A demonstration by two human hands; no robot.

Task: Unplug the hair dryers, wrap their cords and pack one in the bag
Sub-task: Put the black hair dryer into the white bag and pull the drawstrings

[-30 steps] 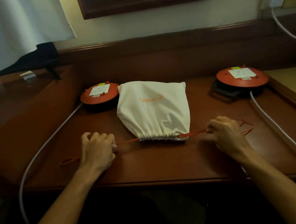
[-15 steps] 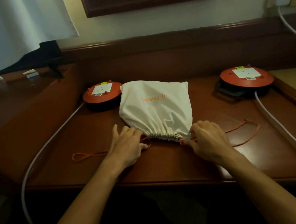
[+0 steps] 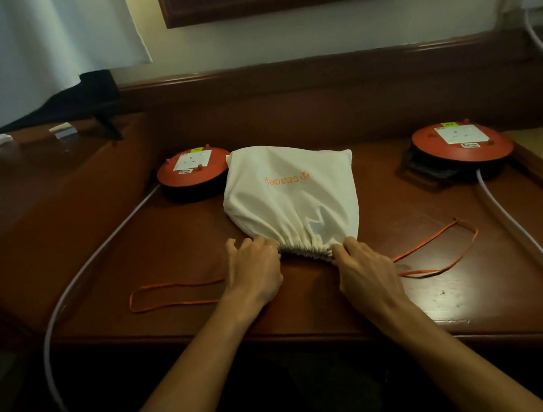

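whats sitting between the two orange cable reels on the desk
In the head view, the white drawstring bag lies between the left reel and the right reel. It overlaps the left reel's edge; bare desk separates it from the right one.
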